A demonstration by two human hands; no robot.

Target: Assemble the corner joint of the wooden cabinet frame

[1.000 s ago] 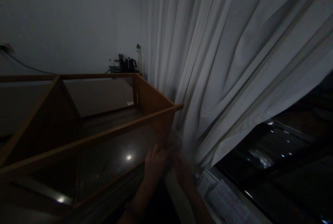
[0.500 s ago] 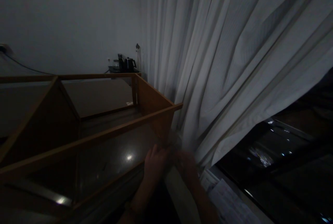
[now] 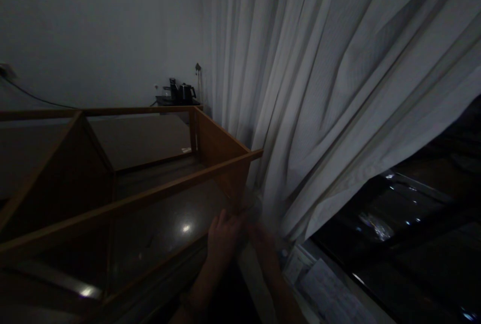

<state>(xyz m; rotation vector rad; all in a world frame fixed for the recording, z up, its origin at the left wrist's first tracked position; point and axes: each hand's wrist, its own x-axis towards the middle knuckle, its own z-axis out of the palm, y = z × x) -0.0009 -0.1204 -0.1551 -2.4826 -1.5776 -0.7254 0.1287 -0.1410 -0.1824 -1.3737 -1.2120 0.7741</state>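
A wooden frame [image 3: 158, 191] with a divider and an end panel stands in front of me on the left. Beside the lower end of that panel, my left hand [image 3: 224, 231] has its fingers curled, the thumb side toward the wood. My right hand [image 3: 261, 241] is closed close by, its fingertips almost meeting the left ones. Around the fingertips is a pale, see-through rounded shape [image 3: 256, 204], too dark and blurred to name. What the fingers pinch is hidden.
A long white curtain [image 3: 285, 98] hangs just right of the frame. Papers [image 3: 330, 291] lie low beside a dark window [image 3: 417, 233]. In the far corner, a black kettle [image 3: 186, 93] stands on a tray. A cable [image 3: 37, 98] runs along the wall.
My right hand has shifted slightly left and down, closer to my left hand. The left hand stays nearly in place; the frame and curtain look the same.
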